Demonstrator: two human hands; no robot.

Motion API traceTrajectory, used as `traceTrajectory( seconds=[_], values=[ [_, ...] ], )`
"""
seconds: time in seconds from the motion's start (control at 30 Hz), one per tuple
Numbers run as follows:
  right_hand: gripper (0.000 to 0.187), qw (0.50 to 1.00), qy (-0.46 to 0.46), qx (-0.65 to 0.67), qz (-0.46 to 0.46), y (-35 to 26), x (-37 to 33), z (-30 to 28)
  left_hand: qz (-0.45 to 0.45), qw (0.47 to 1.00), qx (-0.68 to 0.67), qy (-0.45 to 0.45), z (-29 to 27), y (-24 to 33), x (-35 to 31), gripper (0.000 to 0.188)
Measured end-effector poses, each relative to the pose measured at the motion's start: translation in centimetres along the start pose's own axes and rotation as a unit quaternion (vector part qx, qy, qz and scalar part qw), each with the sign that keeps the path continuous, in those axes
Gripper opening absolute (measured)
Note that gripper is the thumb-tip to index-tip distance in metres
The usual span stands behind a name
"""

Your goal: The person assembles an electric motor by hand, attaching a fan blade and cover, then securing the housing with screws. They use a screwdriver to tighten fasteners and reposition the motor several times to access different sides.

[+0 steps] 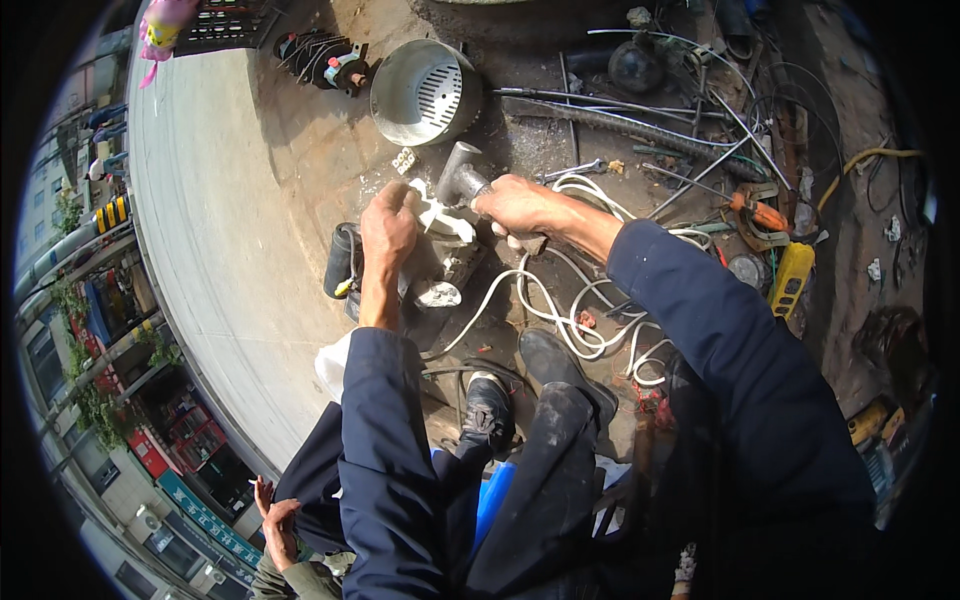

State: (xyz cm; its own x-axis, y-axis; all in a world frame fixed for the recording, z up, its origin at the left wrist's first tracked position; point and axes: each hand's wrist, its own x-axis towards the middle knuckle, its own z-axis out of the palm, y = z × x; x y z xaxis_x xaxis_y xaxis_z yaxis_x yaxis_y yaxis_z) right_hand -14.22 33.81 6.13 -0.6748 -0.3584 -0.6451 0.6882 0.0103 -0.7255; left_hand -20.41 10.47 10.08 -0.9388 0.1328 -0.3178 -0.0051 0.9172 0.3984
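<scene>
My right hand (515, 209) is wrapped round the handle of a hammer (461, 172) with a grey metal head. The hammer head is raised just above a white, irregular part (445, 221). My left hand (388, 230) is closed, its fingertips pinching the upper left end of that white part. Below the part lies a dusty grey metal block (462, 262), largely hidden by the hands. A dark cylinder (342, 262) with a yellow-tipped lead lies left of my left wrist. Small white fragments lie on the ground near the fingers.
A round metal drum with slots (425, 92) stands ahead, beside a dark coiled part (320, 62). White cable (575, 345) loops over the ground. Metal rods, an open-end wrench (575, 170), an orange-handled tool (760, 212) and a yellow level (792, 280) lie right. Another person's hands (275, 520) are lower left.
</scene>
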Motion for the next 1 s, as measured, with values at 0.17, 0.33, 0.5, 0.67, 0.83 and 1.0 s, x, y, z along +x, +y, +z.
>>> traceTrajectory(
  seconds=[0.17, 0.33, 0.5, 0.67, 0.83, 1.0],
  values=[
    [0.045, 0.992, -0.035, -0.081, -0.088, 0.1, 0.3, 0.2, 0.012, 1.000, -0.002, 0.008, -0.1, 0.1, -0.1, 0.022],
    [0.039, 0.993, -0.008, -0.052, -0.102, 0.7, 1.3, -0.1, 0.009, 1.000, 0.004, 0.008, 0.1, 0.1, -0.1, 0.021],
    [0.039, 0.999, -0.030, 0.016, -0.004, 0.6, 1.1, -0.1, 0.011, 1.000, 0.012, 0.011, 0.1, -0.1, 0.0, 0.019],
    [0.041, 0.999, -0.032, -0.003, -0.025, 0.9, 0.0, 0.4, 0.020, 0.999, 0.013, 0.027, 0.1, 0.2, -0.2, 0.020],
    [0.035, 0.999, -0.020, 0.034, 0.005, 1.1, 0.2, 0.4, 0.005, 1.000, -0.005, 0.023, 0.1, 0.4, -0.4, 0.022],
    [0.035, 0.997, -0.030, -0.024, -0.059, 0.6, 1.0, 0.4, 0.012, 1.000, 0.000, 0.025, 0.3, 0.2, -0.2, 0.022]
  ],
)
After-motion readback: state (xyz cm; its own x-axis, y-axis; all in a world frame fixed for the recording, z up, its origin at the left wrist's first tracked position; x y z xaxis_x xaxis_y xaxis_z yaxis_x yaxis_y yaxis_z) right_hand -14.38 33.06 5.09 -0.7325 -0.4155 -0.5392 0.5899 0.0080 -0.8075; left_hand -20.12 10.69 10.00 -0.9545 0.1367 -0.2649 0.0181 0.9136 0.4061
